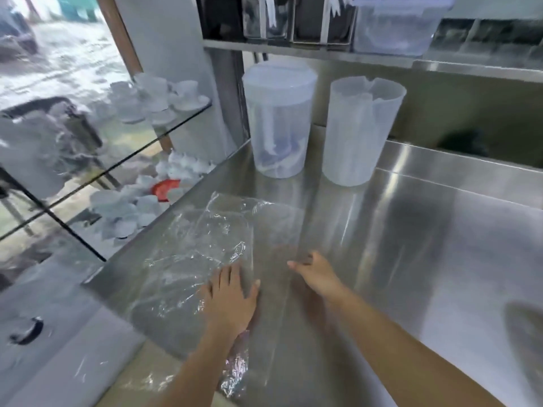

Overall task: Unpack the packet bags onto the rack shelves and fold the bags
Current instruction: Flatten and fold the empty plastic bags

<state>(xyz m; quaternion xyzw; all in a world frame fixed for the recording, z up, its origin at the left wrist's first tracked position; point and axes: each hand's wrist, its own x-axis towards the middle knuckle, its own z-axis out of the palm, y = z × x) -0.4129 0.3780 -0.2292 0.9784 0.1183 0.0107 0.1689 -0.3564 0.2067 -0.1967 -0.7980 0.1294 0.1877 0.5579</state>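
A clear, crinkled plastic bag (199, 254) lies flat on the steel counter (411, 245), reaching from mid-counter to the front edge. My left hand (232, 298) presses palm-down on the bag's near right part, fingers spread. My right hand (316, 273) hovers just to the right, over a smooth strip of the plastic, fingers loosely curled and thumb pointing left; whether it pinches the film is unclear. White cups and saucers (164, 98) sit on the glass rack shelf at left, and more white cups (132, 207) crowd the shelf below.
Two tall translucent plastic jugs (279, 121) (358, 130) stand at the back of the counter. A steel shelf (323, 51) above holds bins and a clear lidded box (393, 24). A red lid (164, 188) lies among the lower cups. A drawer handle (28, 333) shows at lower left.
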